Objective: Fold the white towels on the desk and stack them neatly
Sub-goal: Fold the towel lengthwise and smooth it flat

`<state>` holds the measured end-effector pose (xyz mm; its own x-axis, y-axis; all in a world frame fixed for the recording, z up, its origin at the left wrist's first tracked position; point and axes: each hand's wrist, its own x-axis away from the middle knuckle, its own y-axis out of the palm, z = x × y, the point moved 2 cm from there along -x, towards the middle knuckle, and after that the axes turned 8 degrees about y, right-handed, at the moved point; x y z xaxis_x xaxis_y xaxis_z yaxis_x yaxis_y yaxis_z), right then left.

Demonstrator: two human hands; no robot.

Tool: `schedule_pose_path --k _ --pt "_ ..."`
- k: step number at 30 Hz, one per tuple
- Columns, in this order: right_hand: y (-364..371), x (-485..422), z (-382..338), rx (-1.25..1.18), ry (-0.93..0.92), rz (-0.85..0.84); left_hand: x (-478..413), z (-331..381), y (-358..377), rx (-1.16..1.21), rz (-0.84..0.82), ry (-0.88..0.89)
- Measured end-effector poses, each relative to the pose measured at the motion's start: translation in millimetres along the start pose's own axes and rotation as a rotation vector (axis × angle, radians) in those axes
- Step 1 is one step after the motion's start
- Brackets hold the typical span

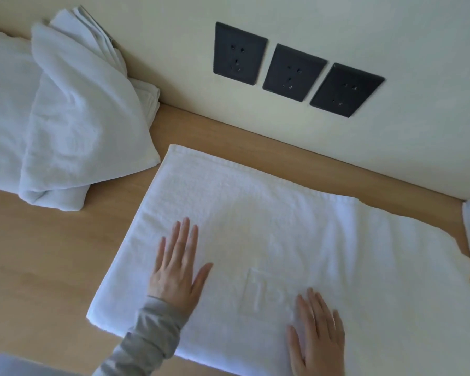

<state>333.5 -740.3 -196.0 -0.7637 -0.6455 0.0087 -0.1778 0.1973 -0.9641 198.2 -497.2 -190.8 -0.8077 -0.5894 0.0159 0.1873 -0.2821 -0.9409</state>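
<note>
Smoothing the white towel [282, 226] flat on the tabletop [38, 253].
My left grip [174, 270] and right grip [318, 335] lie released, palms pressing it; the towel's right end seems rumpled, so folding now could trap creases.

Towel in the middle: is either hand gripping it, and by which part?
Nothing is gripped. Both hands lie flat on the towel, fingers straight: left hand on its left half, right hand by its front edge.

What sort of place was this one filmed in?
Likely a hotel or guest room: a light wooden desk against a cream wall, three dark wall sockets just above it, and a spread white towel bearing an embossed logo.
</note>
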Motion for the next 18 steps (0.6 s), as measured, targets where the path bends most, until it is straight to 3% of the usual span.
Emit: schedule_pose_path --k 3,7,11,13,18 --pt "-2.1 -28.6 -34.6 -0.048 -0.131 -0.025 -34.2 29.5 17.6 -0.041 -0.028 0.049" --pt "19.4 -78.2 -73.9 0.024 -0.381 -0.178 -60.6 8.3 29.0 -0.107 -0.037 -0.015" --pt "31.4 -135.5 -52.7 0.199 -0.528 -0.277 -62.9 -2.0 36.7 -0.146 -0.028 -0.031" --pt "26.7 -168.3 -17.6 0.280 -0.453 -0.277 -62.1 -1.6 39.8 -0.162 -0.016 -0.040" --pt "5.1 -227.6 82.4 0.305 -0.020 -0.228 -62.2 -1.5 41.3 -0.181 0.001 -0.047"
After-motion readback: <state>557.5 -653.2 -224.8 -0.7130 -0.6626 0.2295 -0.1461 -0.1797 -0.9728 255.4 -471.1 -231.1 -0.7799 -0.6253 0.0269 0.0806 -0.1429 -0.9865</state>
